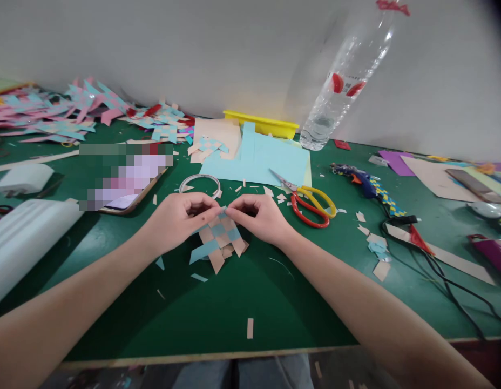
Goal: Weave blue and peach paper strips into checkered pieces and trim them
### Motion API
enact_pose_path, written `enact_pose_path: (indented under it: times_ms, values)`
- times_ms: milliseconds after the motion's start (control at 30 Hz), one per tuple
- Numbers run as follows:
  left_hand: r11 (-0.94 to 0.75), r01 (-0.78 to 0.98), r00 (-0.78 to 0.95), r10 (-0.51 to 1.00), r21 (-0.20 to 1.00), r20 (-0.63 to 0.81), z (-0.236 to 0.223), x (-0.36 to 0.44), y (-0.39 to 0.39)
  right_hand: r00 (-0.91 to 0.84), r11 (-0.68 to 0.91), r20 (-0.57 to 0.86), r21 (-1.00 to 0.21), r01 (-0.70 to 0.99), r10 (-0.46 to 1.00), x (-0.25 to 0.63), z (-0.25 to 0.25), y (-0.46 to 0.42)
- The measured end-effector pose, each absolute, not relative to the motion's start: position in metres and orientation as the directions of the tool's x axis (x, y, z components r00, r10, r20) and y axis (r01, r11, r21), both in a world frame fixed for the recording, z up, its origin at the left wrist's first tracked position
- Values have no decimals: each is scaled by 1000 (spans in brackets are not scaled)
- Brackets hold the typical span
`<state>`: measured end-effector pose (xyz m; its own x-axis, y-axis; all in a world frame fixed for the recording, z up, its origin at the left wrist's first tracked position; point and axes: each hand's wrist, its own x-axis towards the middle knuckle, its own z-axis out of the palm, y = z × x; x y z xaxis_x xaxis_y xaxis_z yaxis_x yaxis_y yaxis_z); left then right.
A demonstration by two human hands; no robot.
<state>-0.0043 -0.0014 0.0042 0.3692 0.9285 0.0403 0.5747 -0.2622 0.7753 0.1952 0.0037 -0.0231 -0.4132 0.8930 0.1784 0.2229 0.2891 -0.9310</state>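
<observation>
Two bare hands hold one small woven paper piece (220, 236) by its far edge, over a green table (291, 308). The left hand (180, 219) pinches the edge between thumb and fingers; the right hand (262, 219) pinches it close beside, fingertips nearly meeting. Light-blue and beige strips cross in a checkered pattern, their loose ends angling toward the wearer. Beyond the right hand stands one clear bottle (345, 81), tilted in view, its label bearing red shapes and characters too small to read. One pair of scissors (311, 208), one handle red and one yellow, lies just right of that hand. One metal ring (202, 176) lies just beyond the left hand, one phone (143, 189) to its left.
</observation>
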Motion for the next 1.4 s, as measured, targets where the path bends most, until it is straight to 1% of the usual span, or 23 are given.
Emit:
enact_pose_path:
  times_ms: [133,367,667,833,1000,1167,1400]
  values:
    - [-243,565,355,934,788,34,5,-3,-2,-410,308,190,-920,244,892,195,-24,5]
    - [-193,523,366,930,830,-15,6,-3,-2,-380,293,198,-932,211,903,196,-22,4]
    - [-209,516,387,922,831,-9,3,-4,-2,-398,306,218,-936,172,891,195,-24,2]
    - [-222,515,401,916,828,-3,0,-5,-1,-402,285,189,-939,193,896,194,-21,1]
    - [-222,520,414,910,824,-16,2,-5,-1,-393,237,158,-958,162,906,194,-19,1]
    - [-217,535,405,914,816,-23,1,-6,-1,-401,254,161,-948,190,902,194,-21,3]
    - [-172,524,341,940,834,-20,2,-4,-2,-380,247,172,-956,158,909,195,-21,3]
